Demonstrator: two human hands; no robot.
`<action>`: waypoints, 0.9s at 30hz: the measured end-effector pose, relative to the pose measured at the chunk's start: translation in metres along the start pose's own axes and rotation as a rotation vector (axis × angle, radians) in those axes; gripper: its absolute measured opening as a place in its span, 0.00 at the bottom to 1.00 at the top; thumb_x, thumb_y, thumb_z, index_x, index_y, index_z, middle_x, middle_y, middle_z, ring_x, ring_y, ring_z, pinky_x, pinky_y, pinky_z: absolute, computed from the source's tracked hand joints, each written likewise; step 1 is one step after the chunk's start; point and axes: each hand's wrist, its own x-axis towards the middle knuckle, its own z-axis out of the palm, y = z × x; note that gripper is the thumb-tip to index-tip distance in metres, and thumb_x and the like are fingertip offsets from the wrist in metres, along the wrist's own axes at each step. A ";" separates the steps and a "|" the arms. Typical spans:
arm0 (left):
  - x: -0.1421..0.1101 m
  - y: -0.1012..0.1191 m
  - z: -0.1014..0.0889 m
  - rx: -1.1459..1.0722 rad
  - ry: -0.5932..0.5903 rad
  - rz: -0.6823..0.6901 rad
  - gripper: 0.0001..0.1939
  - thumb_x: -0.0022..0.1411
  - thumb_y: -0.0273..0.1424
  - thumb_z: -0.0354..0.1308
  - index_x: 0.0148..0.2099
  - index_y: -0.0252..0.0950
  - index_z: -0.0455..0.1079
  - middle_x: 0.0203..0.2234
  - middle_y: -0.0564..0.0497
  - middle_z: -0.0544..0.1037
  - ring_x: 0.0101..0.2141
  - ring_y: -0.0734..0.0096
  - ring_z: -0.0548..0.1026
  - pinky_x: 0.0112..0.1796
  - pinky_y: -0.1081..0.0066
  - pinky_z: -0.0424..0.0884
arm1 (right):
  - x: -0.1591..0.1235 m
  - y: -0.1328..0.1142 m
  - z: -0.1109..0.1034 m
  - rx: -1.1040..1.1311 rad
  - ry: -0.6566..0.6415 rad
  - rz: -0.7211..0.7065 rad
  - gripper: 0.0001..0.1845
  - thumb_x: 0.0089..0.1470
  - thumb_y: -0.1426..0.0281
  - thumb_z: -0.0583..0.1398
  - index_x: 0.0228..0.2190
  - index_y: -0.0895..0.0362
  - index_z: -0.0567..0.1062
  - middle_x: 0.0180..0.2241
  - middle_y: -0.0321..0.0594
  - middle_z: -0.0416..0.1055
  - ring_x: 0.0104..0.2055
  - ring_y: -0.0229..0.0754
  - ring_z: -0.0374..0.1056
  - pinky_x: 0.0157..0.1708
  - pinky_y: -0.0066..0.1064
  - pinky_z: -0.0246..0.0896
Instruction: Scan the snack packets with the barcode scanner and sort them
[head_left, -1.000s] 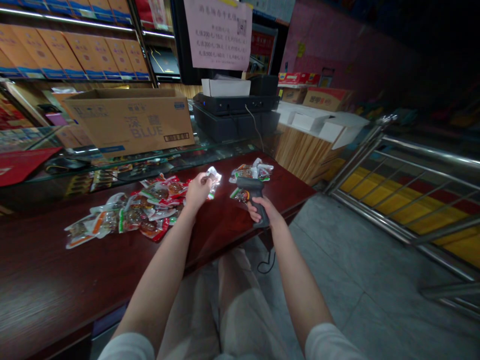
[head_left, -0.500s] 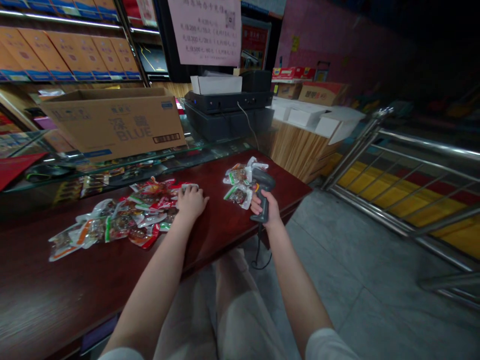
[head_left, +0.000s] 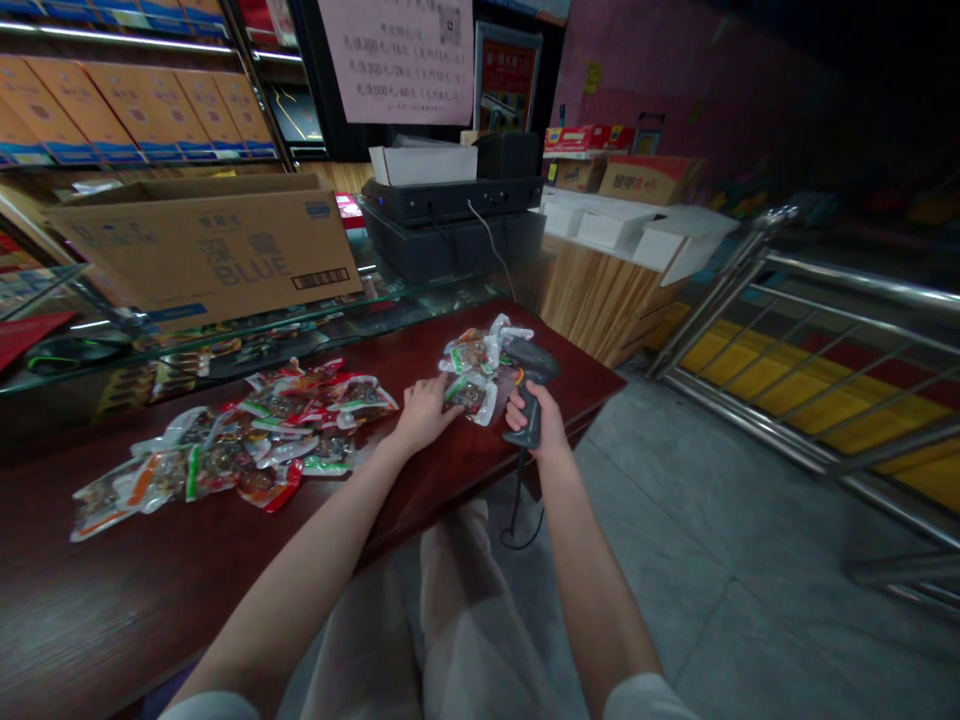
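My right hand is wrapped round the handle of a dark barcode scanner, whose head points left over a small group of snack packets. In that group, a clear packet with a green stripe lies nearest me. My left hand is at its left edge, palm down, fingers apart, with the thumb seeming to touch the packet. Another packet lies just behind. Further left, a larger pile of shiny snack packets, clear, red and green, is spread on the dark red table.
A cardboard box stands on the glass counter behind the table. Right of it is a black cash register machine. White boxes rest on a wooden cabinet. A metal railing runs along the right. The scanner's cable hangs below the table edge.
My left hand has moved right, from the large pile to the small group of packets by the scanner. My right hand still holds the scanner in nearly the same place.
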 end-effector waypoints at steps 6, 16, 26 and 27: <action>-0.001 -0.003 -0.001 -0.145 -0.040 -0.041 0.31 0.57 0.35 0.59 0.62 0.34 0.59 0.45 0.43 0.75 0.48 0.54 0.72 0.50 0.55 0.65 | -0.001 0.000 0.001 -0.039 -0.034 0.016 0.17 0.48 0.63 0.62 0.39 0.55 0.67 0.17 0.23 0.60 0.12 0.29 0.51 0.11 0.21 0.48; 0.000 -0.025 0.002 -0.755 0.066 -0.066 0.22 0.52 0.28 0.60 0.49 0.37 0.61 0.35 0.52 0.73 0.34 0.69 0.74 0.41 0.62 0.72 | -0.005 0.006 0.005 -0.158 -0.016 -0.038 0.19 0.47 0.63 0.64 0.39 0.55 0.66 0.17 0.24 0.63 0.11 0.30 0.54 0.11 0.23 0.52; 0.002 -0.034 -0.015 -0.974 0.148 -0.098 0.24 0.51 0.19 0.52 0.51 0.34 0.72 0.43 0.46 0.77 0.26 0.78 0.72 0.33 0.70 0.74 | -0.001 0.019 0.020 -0.262 -0.106 0.059 0.20 0.48 0.62 0.64 0.40 0.55 0.65 0.18 0.24 0.63 0.11 0.30 0.54 0.10 0.23 0.52; 0.002 -0.036 -0.015 -0.920 0.122 -0.129 0.23 0.50 0.18 0.52 0.49 0.33 0.73 0.42 0.46 0.78 0.26 0.77 0.73 0.35 0.70 0.74 | -0.001 0.020 0.021 -0.260 -0.112 0.065 0.20 0.48 0.62 0.64 0.40 0.55 0.65 0.18 0.24 0.63 0.11 0.30 0.54 0.10 0.23 0.52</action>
